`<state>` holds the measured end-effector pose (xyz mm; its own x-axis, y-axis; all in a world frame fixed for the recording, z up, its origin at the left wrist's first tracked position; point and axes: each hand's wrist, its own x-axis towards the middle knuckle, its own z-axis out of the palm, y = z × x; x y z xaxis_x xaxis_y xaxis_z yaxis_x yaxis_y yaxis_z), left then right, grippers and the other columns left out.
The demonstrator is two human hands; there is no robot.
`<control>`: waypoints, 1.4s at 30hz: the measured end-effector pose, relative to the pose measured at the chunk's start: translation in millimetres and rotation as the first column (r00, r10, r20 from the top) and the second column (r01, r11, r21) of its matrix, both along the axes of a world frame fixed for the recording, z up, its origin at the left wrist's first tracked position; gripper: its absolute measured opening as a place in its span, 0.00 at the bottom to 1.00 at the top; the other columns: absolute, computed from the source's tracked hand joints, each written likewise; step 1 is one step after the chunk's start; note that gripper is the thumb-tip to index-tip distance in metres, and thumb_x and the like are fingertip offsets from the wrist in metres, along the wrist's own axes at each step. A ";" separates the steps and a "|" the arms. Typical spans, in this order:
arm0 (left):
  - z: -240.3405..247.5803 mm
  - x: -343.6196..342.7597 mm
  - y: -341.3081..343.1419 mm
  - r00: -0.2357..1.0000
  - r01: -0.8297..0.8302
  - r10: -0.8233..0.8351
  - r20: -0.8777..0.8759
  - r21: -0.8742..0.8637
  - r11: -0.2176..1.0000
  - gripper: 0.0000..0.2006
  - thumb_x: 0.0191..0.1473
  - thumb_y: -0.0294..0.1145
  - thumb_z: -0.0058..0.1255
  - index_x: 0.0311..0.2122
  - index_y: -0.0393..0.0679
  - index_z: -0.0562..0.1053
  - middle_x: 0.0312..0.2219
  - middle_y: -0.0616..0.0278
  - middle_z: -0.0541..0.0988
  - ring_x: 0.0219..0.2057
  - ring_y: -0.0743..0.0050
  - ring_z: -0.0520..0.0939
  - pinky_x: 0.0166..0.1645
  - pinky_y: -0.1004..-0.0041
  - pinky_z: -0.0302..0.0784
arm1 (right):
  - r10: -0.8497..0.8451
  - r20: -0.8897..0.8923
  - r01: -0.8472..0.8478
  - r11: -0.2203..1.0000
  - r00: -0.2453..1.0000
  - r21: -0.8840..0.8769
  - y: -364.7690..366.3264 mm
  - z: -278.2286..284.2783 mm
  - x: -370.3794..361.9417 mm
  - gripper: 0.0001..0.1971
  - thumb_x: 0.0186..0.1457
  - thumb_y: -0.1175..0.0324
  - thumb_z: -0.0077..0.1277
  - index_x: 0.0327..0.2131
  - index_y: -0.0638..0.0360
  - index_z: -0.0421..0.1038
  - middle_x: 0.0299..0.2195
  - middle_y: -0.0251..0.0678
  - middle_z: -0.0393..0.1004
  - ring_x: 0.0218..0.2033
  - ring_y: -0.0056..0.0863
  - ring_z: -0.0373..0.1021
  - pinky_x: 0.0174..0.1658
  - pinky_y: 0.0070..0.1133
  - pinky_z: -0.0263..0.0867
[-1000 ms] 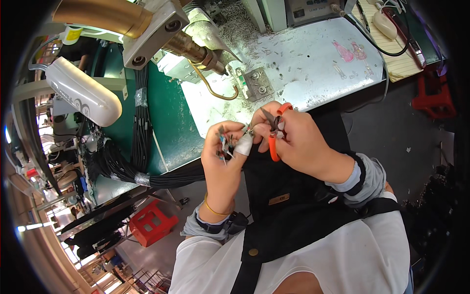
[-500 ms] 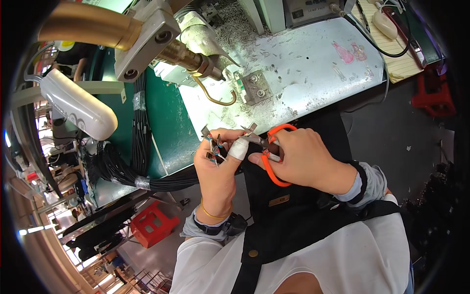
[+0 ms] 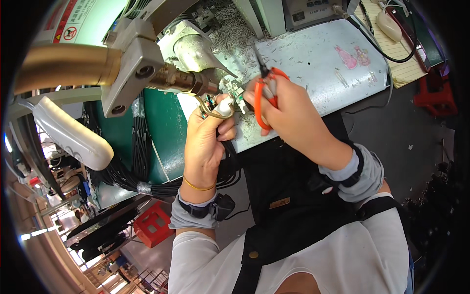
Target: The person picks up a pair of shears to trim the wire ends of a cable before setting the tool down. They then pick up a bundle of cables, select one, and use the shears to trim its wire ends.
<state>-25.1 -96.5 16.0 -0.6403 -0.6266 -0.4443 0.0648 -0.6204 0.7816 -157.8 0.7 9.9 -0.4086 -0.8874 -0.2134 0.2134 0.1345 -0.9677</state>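
Observation:
My right hand (image 3: 293,105) is wrapped round orange-handled cutting pliers (image 3: 259,105), their dark tips pointing away from me over the white work plate (image 3: 318,73). Close beside the fixture under the machine's nozzle is my left hand (image 3: 205,134), its fingers closed on cable ends with thin coloured wires (image 3: 210,103). White tape covers its thumb, and a curved brass tube (image 3: 215,114) passes in front of it. Small green and white parts (image 3: 239,96) show between the two hands. Exactly how the wire ends meet them cannot be made out.
The machine's nozzle (image 3: 203,83) and thick bronze-coloured arm (image 3: 68,66) hang at upper left, near a white lamp (image 3: 73,134). Small metal clippings (image 3: 230,29) litter the plate's far side. Black cable bundles (image 3: 139,132) lie on the green table. A red stool (image 3: 154,225) stands below.
Both hands have moved away from my body to the fixture. The pliers have left the connector at my left thumb and swung upward. My left hand still grips the wires.

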 end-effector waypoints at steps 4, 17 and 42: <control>-1.3 0.4 -6.5 0.999 0.039 -0.039 0.001 -0.015 0.999 0.05 0.47 0.26 0.48 0.31 0.38 0.68 0.16 0.71 0.63 0.14 0.88 0.56 0.16 0.85 0.48 | 0.077 -0.037 -0.078 0.997 0.996 -0.023 -12.1 0.6 -7.5 0.07 0.52 0.70 0.44 0.27 0.65 0.63 0.13 0.28 0.61 0.11 0.13 0.57 0.15 0.15 0.54; 2.8 -1.8 -4.3 0.999 0.050 -0.049 0.011 -0.096 0.994 0.05 0.46 0.25 0.49 0.29 0.38 0.68 0.15 0.71 0.63 0.13 0.90 0.55 0.16 0.86 0.47 | 0.089 -0.091 -0.091 0.996 0.992 -0.017 -13.9 -5.5 -5.7 0.06 0.52 0.73 0.40 0.30 0.67 0.65 0.15 0.29 0.64 0.12 0.13 0.57 0.16 0.14 0.55; 14.7 36.9 63.6 0.930 0.267 -0.075 0.359 -0.524 0.808 0.05 0.47 0.22 0.48 0.32 0.36 0.72 0.20 0.67 0.75 0.17 0.87 0.68 0.21 0.86 0.62 | 0.131 -0.479 -0.269 0.935 0.868 -0.232 31.2 13.0 7.4 0.11 0.36 0.82 0.47 0.28 0.62 0.67 0.17 0.35 0.64 0.15 0.21 0.61 0.21 0.16 0.56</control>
